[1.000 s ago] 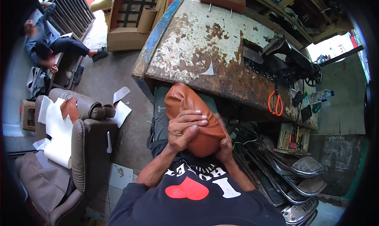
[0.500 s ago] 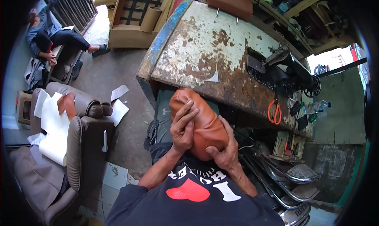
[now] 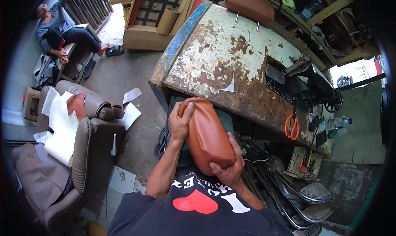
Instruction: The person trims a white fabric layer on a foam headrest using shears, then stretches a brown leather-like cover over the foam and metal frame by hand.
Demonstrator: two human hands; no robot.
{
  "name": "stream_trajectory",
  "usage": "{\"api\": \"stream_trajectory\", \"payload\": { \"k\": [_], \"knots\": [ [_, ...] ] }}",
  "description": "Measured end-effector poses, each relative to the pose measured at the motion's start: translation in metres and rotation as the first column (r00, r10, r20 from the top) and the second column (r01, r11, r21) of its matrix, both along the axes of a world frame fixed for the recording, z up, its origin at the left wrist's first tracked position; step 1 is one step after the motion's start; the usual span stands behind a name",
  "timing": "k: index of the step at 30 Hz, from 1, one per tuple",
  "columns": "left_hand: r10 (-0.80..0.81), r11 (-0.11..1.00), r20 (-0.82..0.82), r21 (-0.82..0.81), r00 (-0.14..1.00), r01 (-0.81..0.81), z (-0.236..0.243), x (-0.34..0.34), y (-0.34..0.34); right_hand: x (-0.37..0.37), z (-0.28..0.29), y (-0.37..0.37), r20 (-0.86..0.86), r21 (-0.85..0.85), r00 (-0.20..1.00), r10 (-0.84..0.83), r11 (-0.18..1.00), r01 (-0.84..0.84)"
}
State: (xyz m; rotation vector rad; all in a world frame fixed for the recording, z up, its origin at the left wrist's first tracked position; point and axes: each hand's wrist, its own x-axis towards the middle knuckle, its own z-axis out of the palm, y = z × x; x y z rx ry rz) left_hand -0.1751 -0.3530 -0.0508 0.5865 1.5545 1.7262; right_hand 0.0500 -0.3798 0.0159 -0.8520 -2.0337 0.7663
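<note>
A padded tan leather piece (image 3: pixel 208 139), like a headrest, is held over my lap against my dark shirt, just below the worktable's worn edge (image 3: pixel 218 42). My left hand (image 3: pixel 179 124) grips its upper left end, thumb on top. My right hand (image 3: pixel 229 168) clasps the lower right end, fingers wrapped round the side. On the table stands a black sewing machine (image 3: pixel 309 83), with orange-handled scissors (image 3: pixel 292 128) at its front edge. A similar tan headrest with two metal posts (image 3: pixel 249 7) lies at the back of the table.
A seated person (image 3: pixel 57 34) is at upper left. A grey-brown armchair (image 3: pixel 101 161) piled with white sheets and fabric stands on the left. Metal frames (image 3: pixel 301 194) are stacked at lower right, beside a wooden tool box (image 3: pixel 303 159). A plastic bottle (image 3: pixel 336 122) is near the machine.
My left hand has shifted from the middle up to the top left end of the leather piece. My right hand has moved lower, and the folds on the cover have turned and look smoother.
</note>
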Motion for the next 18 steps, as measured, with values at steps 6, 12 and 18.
{"api": "stream_trajectory", "payload": {
  "k": [6,12,18],
  "knots": [
    [0.124,0.989,0.201,0.059,0.972,-0.138,-0.014,0.0,0.01,-0.001,-0.011,0.002,-0.032,0.027,0.998,0.057,0.998,-0.056],
    [0.055,0.994,0.414,0.068,0.909,-0.091,0.006,-0.01,0.005,0.013,-0.024,-0.004,-0.006,0.091,0.979,0.203,0.975,-0.202],
    [-0.114,0.936,0.174,0.348,0.978,0.047,0.057,-0.014,-0.039,0.005,-0.005,-0.01,-0.216,-0.242,0.849,0.481,0.817,-0.524]
  ]
}}
